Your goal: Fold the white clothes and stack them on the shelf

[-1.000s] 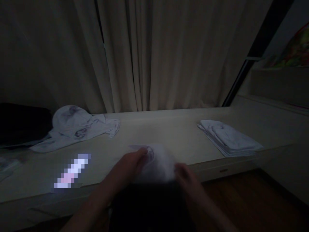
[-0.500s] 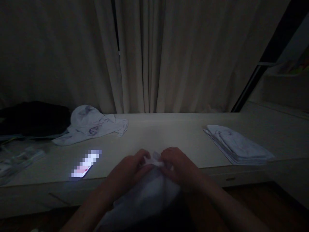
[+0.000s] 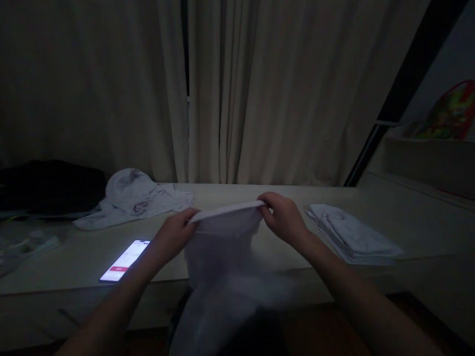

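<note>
A white garment [image 3: 226, 247] hangs stretched between my two hands over the front edge of the desk. My left hand [image 3: 177, 230] pinches one end of its top edge. At the other end, slightly higher, my right hand [image 3: 282, 217] grips the same edge between thumb and fingers. The lower part drops toward my lap and is blurred by motion. Another white garment [image 3: 133, 193] with a dark print lies crumpled at the back left. To the right of my right hand sits a stack of folded white garments [image 3: 352, 232].
A lit phone [image 3: 125, 260] lies near the desk's front edge, beside my left forearm. Black cloth [image 3: 52, 185] is heaped at the far left, with clear plastic packaging [image 3: 27, 252] in front. Curtains [image 3: 289, 99] hang behind the desk [image 3: 285, 254]. A colourful item [image 3: 451, 111] is on the right shelf.
My hands have moved apart and up, pulling the bunched top edge of the white garment out wide. The camera view has shifted slightly.
</note>
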Action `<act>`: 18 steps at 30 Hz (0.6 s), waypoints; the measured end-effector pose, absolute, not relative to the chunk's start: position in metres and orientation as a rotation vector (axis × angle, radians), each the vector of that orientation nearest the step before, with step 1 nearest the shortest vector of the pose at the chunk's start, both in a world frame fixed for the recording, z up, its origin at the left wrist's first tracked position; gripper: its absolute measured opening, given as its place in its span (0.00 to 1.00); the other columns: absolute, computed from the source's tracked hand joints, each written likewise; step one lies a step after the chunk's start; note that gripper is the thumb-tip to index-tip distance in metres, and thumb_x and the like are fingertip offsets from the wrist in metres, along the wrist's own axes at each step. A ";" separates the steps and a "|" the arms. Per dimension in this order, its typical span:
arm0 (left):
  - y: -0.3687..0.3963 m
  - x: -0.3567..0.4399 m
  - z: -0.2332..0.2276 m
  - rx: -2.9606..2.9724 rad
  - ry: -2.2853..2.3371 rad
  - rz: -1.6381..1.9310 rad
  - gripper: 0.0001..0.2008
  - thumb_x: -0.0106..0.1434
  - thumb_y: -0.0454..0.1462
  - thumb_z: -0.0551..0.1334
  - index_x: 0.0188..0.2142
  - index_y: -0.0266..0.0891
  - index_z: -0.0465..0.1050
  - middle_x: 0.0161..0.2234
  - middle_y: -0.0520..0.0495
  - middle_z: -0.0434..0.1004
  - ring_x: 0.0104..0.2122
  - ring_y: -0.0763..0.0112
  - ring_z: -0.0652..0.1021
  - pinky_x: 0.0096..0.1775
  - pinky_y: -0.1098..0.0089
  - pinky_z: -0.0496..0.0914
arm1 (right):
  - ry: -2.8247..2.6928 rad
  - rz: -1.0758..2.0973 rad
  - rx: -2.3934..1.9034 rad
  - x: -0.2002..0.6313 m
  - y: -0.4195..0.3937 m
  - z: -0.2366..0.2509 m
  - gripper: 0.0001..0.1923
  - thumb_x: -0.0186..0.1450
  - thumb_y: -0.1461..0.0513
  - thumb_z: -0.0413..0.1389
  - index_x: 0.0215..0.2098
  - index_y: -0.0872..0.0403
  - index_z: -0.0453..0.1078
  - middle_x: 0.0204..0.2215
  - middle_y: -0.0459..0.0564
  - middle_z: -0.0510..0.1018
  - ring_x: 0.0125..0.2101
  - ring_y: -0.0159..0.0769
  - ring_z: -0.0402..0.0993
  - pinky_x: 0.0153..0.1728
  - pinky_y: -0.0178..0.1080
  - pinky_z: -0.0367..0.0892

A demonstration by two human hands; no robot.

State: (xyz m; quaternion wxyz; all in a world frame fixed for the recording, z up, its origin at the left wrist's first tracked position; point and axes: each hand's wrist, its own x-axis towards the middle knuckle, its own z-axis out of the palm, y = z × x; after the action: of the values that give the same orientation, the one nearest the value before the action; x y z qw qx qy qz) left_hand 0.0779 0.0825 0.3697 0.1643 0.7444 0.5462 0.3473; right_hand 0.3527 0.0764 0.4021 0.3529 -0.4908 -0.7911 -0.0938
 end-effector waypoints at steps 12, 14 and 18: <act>0.078 0.092 0.373 2.145 1.360 0.890 0.20 0.54 0.52 0.60 0.40 0.42 0.72 0.38 0.48 0.78 0.36 0.64 0.76 0.38 0.66 0.70 | -1.723 -0.215 -1.260 0.350 0.099 0.447 0.16 0.66 0.51 0.45 0.27 0.52 0.57 0.21 0.41 0.62 0.23 0.30 0.60 0.25 0.34 0.49; 0.081 0.080 0.381 2.235 1.398 0.859 0.19 0.56 0.52 0.57 0.38 0.41 0.73 0.36 0.49 0.78 0.35 0.64 0.75 0.39 0.67 0.68 | -1.708 -0.104 -1.298 0.357 0.102 0.436 0.17 0.66 0.49 0.42 0.27 0.52 0.57 0.20 0.40 0.61 0.23 0.30 0.60 0.25 0.34 0.50; 0.082 0.064 0.409 2.303 1.495 1.001 0.20 0.59 0.52 0.52 0.33 0.40 0.71 0.31 0.50 0.76 0.33 0.67 0.74 0.37 0.70 0.67 | -1.813 0.191 -1.288 0.366 0.100 0.390 0.19 0.61 0.46 0.50 0.38 0.52 0.61 0.26 0.42 0.68 0.26 0.31 0.65 0.26 0.33 0.57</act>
State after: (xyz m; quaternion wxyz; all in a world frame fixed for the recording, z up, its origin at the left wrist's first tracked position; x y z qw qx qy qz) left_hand 0.0639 0.0815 0.4087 0.1093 0.7833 0.5084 0.3406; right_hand 0.3657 0.0996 0.3897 0.4393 -0.5186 -0.7296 0.0767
